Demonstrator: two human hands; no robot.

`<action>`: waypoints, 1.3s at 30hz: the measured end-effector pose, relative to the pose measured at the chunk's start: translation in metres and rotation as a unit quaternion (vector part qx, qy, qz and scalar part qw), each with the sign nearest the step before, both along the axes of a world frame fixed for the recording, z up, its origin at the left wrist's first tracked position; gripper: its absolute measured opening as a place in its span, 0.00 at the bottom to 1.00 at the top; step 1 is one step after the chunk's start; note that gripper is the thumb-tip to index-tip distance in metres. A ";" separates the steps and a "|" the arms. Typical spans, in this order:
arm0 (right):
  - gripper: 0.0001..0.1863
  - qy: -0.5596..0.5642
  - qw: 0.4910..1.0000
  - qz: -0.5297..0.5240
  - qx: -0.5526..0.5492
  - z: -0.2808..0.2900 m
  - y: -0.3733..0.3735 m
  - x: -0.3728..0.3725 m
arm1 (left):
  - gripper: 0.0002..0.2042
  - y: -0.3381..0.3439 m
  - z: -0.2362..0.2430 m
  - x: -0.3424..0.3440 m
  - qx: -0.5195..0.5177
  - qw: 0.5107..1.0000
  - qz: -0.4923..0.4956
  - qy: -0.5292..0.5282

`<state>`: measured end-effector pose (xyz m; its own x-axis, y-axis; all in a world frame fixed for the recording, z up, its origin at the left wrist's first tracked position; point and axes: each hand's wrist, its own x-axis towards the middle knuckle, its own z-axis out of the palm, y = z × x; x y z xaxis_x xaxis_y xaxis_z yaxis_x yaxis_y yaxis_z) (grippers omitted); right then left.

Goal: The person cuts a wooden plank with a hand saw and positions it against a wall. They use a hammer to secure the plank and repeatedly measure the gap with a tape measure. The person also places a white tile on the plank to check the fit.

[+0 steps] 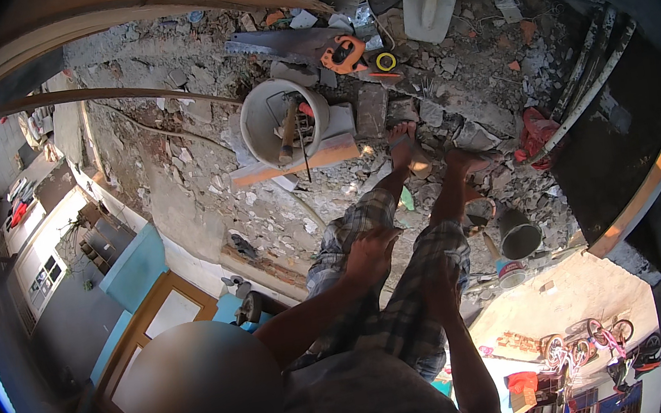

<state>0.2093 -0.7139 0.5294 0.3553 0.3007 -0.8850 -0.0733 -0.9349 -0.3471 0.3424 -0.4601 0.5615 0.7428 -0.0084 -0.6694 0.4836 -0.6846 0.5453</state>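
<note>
The left hand, loosely open with nothing visible in it, lay on the knee of the plaid shorts, nearer the body than the white bucket and to its right. The right hand rested on the other thigh, farther right of the bucket; its finger spread could not be told in shadow. Both forearms reached forward, the left one slanting rightward. The shorts' legs ran lengthwise away from the body, passing right of the bucket. Beyond the bucket, a handsaw lay crosswise, blade leftward, orange handle rightward.
</note>
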 end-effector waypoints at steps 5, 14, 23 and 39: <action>0.42 0.069 0.987 -0.137 -0.040 0.021 0.018 0.035 | 0.07 0.033 -0.018 0.020 0.061 0.986 0.138 -0.071; 0.46 0.084 0.951 -0.274 -0.113 0.039 0.026 0.048 | 0.12 0.315 -0.203 0.038 -0.074 0.817 0.530 0.215; 0.48 0.042 0.955 -0.279 -0.094 0.046 0.027 0.045 | 0.07 0.301 -0.203 0.098 -0.221 0.769 0.578 0.160; 0.37 0.085 0.832 -0.497 0.231 0.044 0.132 0.163 | 0.13 0.095 0.077 0.036 -0.103 0.907 0.405 0.049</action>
<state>0.3724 -0.5814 0.5733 0.5131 0.2557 -0.8194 -0.8152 -0.1536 -0.5584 0.3782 -0.3650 0.6382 0.4983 0.3812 -0.7787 0.8359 0.0273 0.5482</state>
